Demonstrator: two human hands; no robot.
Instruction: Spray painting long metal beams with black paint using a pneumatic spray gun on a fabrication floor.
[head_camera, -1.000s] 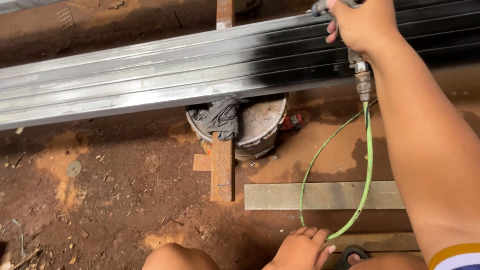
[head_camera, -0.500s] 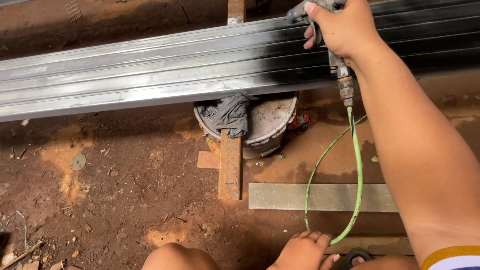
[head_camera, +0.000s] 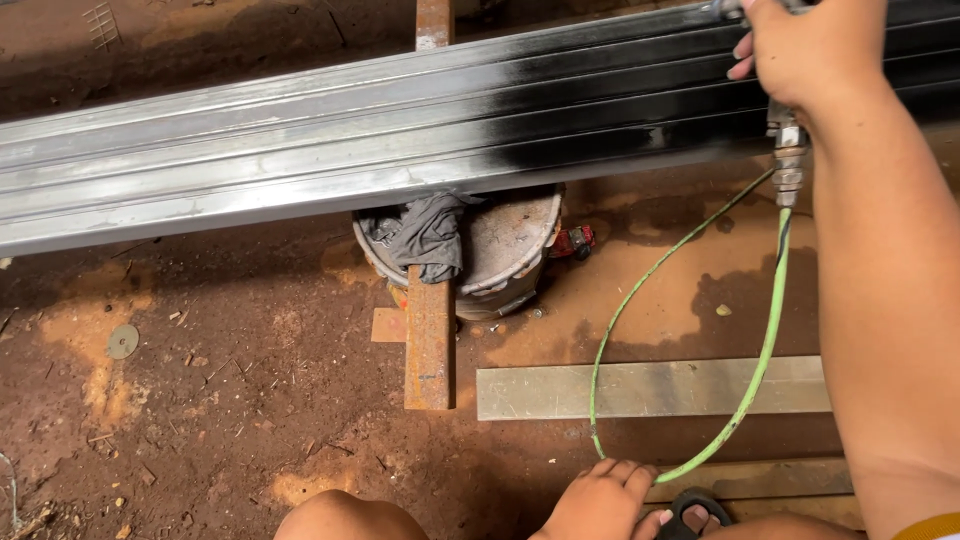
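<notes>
Right hand (head_camera: 815, 50) clamped on spray gun (head_camera: 787, 150) over metal bars (head_camera: 400, 140), aimed at unpainted steel; left hand (head_camera: 600, 500) closed on green hose (head_camera: 690, 330), keeping slack clear.

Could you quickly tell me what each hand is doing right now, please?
Left hand: closed around the green hose near the knee.
Right hand: gripping the spray tool over the metal tubes.

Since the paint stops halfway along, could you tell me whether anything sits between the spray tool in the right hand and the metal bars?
Nothing visible does. The right hand holds the spray tool right over the metal bars, with no object between; the green hose trails down to the left hand.
</notes>
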